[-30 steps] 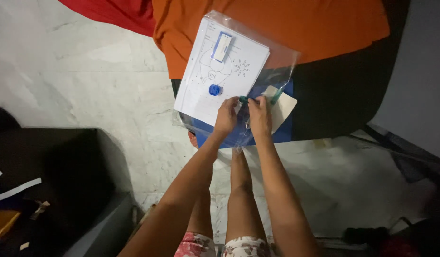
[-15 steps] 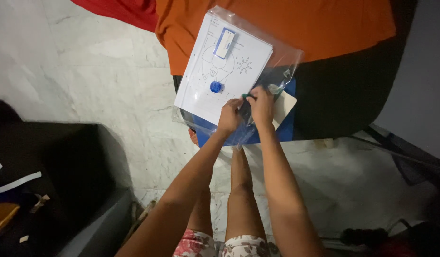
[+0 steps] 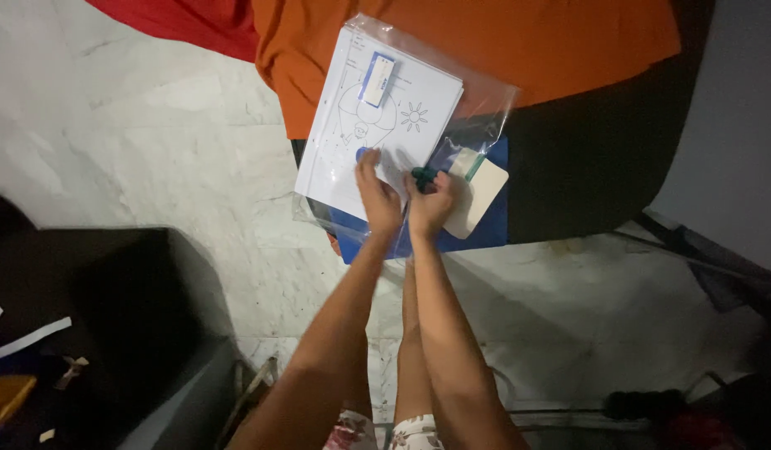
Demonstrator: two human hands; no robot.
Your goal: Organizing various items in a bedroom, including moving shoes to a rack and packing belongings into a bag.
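Left hand (image 3: 377, 196): I press flat, fingers spread, on the clear bag (image 3: 485, 108) over the drawing sheet (image 3: 385, 125).
Right hand (image 3: 431, 204): I pinch a small green piece (image 3: 421, 175).
Around: cream card (image 3: 481, 196), blue board (image 3: 494, 229), orange cloth (image 3: 527, 42).

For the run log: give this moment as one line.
left hand: on clear plastic bag | right hand: grips small green object | white drawing sheet inside

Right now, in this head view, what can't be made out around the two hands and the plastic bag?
- Blue knob on the paper: mostly hidden by the left hand.
- Small green thing: too small and dim to identify; the right hand covers part of it.
- Clear plastic bag: whether its opening is shut is unclear, hidden by the hands.
- Black seat: too dark for detail.
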